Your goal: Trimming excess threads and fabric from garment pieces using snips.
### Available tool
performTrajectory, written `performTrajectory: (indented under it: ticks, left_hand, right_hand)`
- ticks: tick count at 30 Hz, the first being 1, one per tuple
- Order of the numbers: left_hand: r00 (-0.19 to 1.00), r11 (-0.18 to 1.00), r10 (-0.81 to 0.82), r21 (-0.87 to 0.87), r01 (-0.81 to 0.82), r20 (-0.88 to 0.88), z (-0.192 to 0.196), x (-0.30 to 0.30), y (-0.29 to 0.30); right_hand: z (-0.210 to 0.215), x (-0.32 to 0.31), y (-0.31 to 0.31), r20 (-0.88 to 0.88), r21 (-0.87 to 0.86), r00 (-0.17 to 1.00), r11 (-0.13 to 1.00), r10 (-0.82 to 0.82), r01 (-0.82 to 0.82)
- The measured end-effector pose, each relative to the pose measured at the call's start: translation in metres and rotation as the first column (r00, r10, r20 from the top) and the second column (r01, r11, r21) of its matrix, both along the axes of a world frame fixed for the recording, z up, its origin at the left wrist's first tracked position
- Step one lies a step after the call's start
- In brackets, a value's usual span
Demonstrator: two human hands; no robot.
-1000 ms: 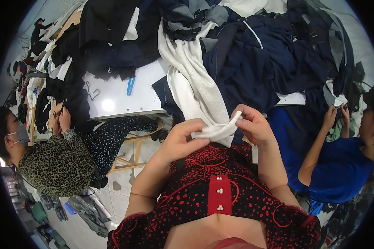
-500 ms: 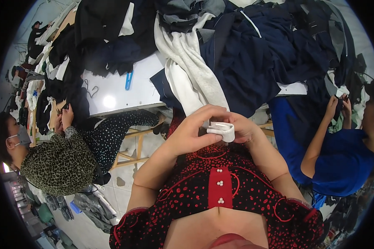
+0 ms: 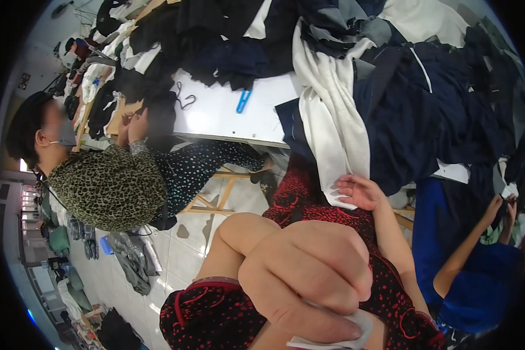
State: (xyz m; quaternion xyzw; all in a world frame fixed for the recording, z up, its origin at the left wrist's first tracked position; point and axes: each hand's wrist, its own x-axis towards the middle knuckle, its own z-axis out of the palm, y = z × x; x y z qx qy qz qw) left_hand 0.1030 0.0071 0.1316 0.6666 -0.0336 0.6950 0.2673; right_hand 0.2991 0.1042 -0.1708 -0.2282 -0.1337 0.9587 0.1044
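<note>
My left hand is raised large and close at the lower middle, its fingers curled and closed on a white piece of cloth, mostly hidden behind the fingers. Beyond it, my right hand lies against the lower end of a long white knit cloth, palm partly up, fingers loosely bent and a little apart. That cloth hangs from the table pile toward my lap. Next to it is a heap of dark navy fabric.
On the white table lie a blue thread snipper, a dark cord and black fabric. A masked co-worker in a leopard-print top sits left. Another person in blue works right. Bagged bundles lie on the floor.
My hands have parted: the left came up close with the folded white piece, while the right stayed by the hanging white cloth. The whole view has swung left, shifting the scene rightward.
</note>
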Motion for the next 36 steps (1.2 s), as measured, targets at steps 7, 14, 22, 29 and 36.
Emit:
performTrajectory:
  ticks: [7, 14, 22, 29, 36]
  left_hand:
    - [0.969, 0.973, 0.153, 0.198, -0.115, -0.192, -0.014, -0.044, 0.003]
    - [0.985, 0.987, -0.158, -0.009, 0.158, -0.066, -0.007, -0.026, 0.011]
    - [0.980, 0.975, -0.165, 0.135, 0.179, -0.108, -0.005, -0.044, -0.002]
    - [0.988, 0.972, -0.077, 0.213, 0.104, -0.133, 0.016, -0.072, -0.017]
    - [0.971, 0.939, -0.110, 0.299, 0.172, -0.214, 0.024, -0.091, -0.018]
  right_hand:
    - [-0.013, 0.000, 0.010, -0.084, 0.006, 0.996, 1.000, -0.016, 0.017]
    - [-0.012, -0.006, 0.012, -0.087, 0.002, 0.996, 1.000, 0.007, -0.007]
    - [-0.013, -0.001, 0.008, -0.093, 0.018, 0.995, 1.000, -0.021, 0.022]
    - [-0.023, 0.001, 0.009, -0.089, 0.022, 0.996, 1.000, -0.010, 0.012]
    - [-0.026, -0.001, 0.010, -0.036, 0.000, 0.996, 0.997, -0.078, 0.078]
